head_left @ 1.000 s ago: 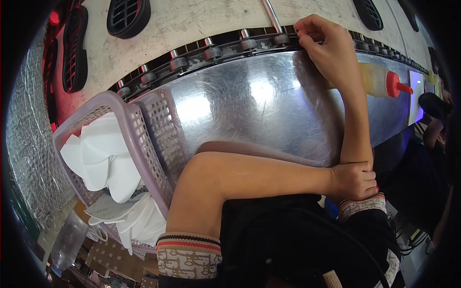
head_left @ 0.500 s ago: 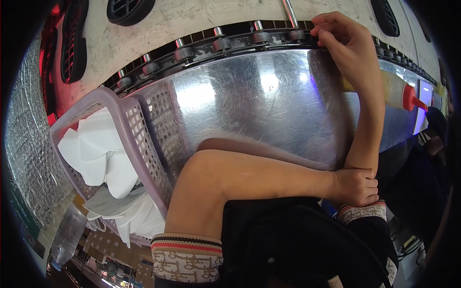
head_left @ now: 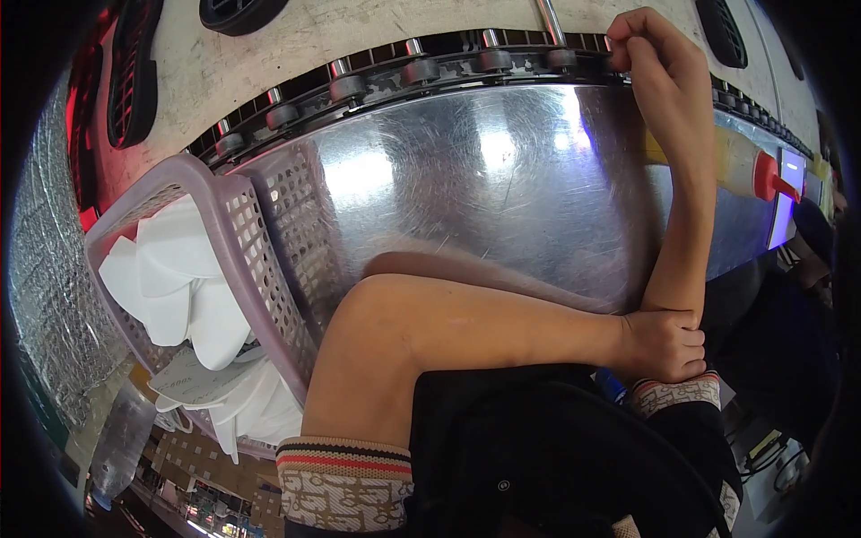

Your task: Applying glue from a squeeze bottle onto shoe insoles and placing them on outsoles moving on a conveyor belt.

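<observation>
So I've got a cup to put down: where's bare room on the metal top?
The steel top is bare between the basket, the rollers and the right forearm. The near edge is taken by the left forearm. The basket is full of white pieces; right of the arm stands a yellow bottle.

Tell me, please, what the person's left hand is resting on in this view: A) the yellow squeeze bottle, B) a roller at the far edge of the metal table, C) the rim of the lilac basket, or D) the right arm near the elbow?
D: the left hand is closed against the right arm near its elbow, while the right hand reaches up to the rollers at the far edge of the metal table.
</observation>
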{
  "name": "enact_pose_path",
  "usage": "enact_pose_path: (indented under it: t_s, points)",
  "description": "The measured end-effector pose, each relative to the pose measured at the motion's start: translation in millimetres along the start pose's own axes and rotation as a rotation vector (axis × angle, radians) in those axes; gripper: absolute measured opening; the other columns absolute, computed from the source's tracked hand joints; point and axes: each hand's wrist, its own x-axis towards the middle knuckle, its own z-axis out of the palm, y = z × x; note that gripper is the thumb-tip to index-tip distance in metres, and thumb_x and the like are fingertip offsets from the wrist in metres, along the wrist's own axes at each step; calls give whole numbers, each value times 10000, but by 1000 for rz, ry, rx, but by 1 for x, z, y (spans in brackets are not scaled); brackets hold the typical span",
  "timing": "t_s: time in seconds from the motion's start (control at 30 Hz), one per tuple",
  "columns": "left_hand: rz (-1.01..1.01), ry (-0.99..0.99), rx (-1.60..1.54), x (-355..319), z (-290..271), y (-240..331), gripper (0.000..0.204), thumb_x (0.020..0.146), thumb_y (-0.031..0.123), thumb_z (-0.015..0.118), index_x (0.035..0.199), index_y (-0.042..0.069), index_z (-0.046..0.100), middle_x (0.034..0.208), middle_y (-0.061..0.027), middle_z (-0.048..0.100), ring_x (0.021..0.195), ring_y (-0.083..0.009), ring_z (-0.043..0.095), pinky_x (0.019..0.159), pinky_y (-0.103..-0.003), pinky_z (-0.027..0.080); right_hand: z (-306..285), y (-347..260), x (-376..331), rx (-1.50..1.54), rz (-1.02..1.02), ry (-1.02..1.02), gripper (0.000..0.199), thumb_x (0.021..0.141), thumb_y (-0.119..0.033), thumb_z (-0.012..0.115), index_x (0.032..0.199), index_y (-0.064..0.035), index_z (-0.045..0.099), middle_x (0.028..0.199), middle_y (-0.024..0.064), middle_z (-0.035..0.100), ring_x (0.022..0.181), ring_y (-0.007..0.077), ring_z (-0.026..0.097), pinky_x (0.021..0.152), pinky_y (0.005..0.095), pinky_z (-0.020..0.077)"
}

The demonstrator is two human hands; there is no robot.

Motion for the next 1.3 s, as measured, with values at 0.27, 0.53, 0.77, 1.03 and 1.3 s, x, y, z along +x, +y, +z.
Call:
enact_pose_path:
  t_s: [0.27, 0.53, 0.77, 1.03, 1.3]
  points:
    - [6, -11, -23, -1, -1, 0, 74, 768, 171, 550, 728, 122, 589, 695, 37, 554, 704, -106, 548, 644, -242, 393, -6, -34, -7, 399, 94, 108, 142, 740, 9, 420, 745, 11, 563, 636, 14, 514, 585, 89, 466, 547, 212, 366]
    - [3, -33, -25, -1, -1, -1, 66, 765, 160, 552, 726, 121, 589, 694, 33, 556, 705, -112, 553, 643, -243, 400, -4, -43, -8, 170, 158, 48, 86, 875, -62, 517, 895, 16, 546, 650, -20, 499, 591, 44, 463, 522, 198, 366]
    - [12, -40, -30, 0, 0, 1, 66, 763, 156, 553, 744, 116, 602, 700, 30, 561, 719, -119, 561, 656, -246, 408, -14, 0, -9, -182, -145, 117, 158, 855, -100, 546, 924, 7, 640, 665, 71, 632, 558, 104, 511, 534, 266, 417]
    - [14, -53, -29, -2, -3, 0, 66, 757, 158, 554, 745, 113, 601, 696, 29, 558, 717, -119, 558, 659, -244, 409, -9, -59, -11, -53, 35, 77, 154, 802, 23, 555, 947, 61, 592, 694, 28, 570, 613, 73, 529, 563, 211, 437]
    - [25, -35, -31, -1, 2, 2, 56, 740, 154, 549, 727, 110, 582, 688, 28, 552, 717, -120, 556, 660, -242, 405, -18, -70, -12, -166, 110, 52, 145, 791, 4, 620, 923, 65, 618, 675, 53, 606, 595, 94, 548, 566, 225, 452]
